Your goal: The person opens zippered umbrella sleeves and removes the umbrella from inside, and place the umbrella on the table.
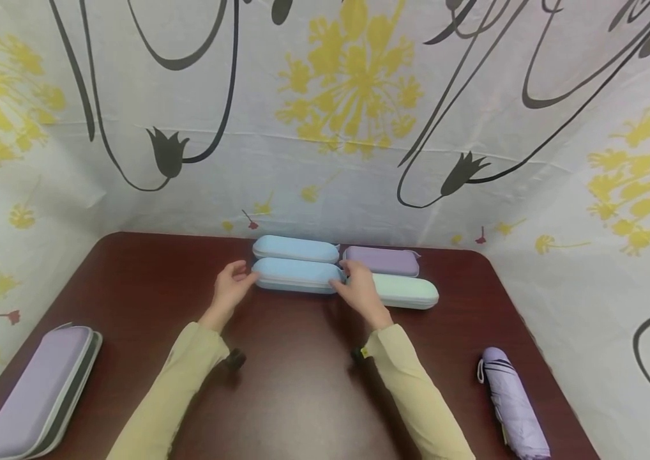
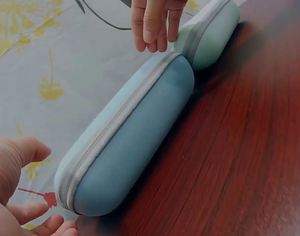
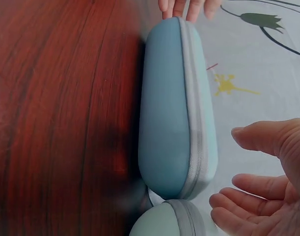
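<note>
A light blue zippered pencil case point(image 1: 299, 275) lies lengthwise near the back of the table, between the two hands. By its left end is my left hand point(image 1: 229, 289), thumb and fingers spread; the left wrist view shows a gap between the thumb and the case point(image 2: 140, 132). My right hand point(image 1: 359, 291) is at the opposite end, its fingers loosely extended. In the right wrist view that hand point(image 3: 267, 182) appears beside the case point(image 3: 164, 108) without curling round it. A mint green pencil case point(image 1: 408, 291) sits just right of the blue one.
Directly behind is another light blue case point(image 1: 296, 247), with a purple case point(image 1: 384, 260) to its right. A larger purple case point(image 1: 37, 393) lies at the table's left edge. At the right lies a folded lilac umbrella point(image 1: 514, 406). Patterned cloth point(image 1: 313, 179) hangs behind the table.
</note>
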Demonstrator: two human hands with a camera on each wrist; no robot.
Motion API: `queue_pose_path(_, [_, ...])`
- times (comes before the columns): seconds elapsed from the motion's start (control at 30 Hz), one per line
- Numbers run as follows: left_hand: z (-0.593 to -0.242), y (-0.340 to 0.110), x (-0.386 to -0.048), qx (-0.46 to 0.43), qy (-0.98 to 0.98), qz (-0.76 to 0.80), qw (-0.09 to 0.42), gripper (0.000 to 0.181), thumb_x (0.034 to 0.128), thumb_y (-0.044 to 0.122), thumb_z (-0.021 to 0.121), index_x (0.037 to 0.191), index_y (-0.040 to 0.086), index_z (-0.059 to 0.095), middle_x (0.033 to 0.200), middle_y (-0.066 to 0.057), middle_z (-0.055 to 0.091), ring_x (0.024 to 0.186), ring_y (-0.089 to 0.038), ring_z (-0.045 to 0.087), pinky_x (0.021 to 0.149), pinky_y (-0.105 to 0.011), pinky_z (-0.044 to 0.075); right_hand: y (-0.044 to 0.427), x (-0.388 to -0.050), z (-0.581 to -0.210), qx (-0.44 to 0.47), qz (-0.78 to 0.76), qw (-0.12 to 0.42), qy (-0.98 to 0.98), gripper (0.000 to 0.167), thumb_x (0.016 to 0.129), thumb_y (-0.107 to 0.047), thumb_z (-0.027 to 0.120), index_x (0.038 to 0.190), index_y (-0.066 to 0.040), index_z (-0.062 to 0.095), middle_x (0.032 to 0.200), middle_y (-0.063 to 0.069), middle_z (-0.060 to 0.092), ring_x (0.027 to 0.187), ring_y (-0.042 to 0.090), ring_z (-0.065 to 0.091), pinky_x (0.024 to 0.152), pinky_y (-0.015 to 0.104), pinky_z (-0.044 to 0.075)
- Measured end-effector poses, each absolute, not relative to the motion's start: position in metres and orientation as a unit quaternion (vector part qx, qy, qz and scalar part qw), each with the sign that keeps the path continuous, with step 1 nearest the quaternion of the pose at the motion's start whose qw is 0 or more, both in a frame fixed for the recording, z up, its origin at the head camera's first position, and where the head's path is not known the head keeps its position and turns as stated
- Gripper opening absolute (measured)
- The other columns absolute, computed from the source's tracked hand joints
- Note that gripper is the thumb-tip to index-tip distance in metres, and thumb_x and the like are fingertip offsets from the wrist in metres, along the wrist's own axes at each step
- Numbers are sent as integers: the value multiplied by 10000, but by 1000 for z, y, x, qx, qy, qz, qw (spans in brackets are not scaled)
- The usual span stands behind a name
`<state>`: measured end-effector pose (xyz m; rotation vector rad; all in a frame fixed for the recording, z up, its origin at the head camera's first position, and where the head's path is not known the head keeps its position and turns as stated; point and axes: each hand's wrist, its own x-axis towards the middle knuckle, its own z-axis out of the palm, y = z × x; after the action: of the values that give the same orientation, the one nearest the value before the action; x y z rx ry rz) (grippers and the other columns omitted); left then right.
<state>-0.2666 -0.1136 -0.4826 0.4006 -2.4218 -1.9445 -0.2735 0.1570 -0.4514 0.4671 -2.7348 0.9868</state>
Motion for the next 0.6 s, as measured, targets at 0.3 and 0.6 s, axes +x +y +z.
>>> queue_pose_path(0.3, [-491, -112, -278, 147, -745, -649, -38, 598, 876, 204, 627, 1377, -14, 382, 1378, -216, 412, 1256, -331, 404, 1032, -431, 351, 142, -290, -448, 149, 290, 46, -944, 494, 768, -178, 739, 1121, 130, 584, 1079, 259, 610, 1026, 365, 553, 900, 444, 441])
queue_pose_path(0.6, [-491, -111, -277, 124, -741, -659, -39, 603, 845, 221, 652, 1332, -49, 420, 1312, -242, 451, 1185, -327, 459, 989, -416, 400, 135, -301, -445, 110, 261, -18, -959, 538, 729, -190, 775, 1120, 127, 585, 1066, 249, 606, 1024, 346, 539, 908, 413, 441])
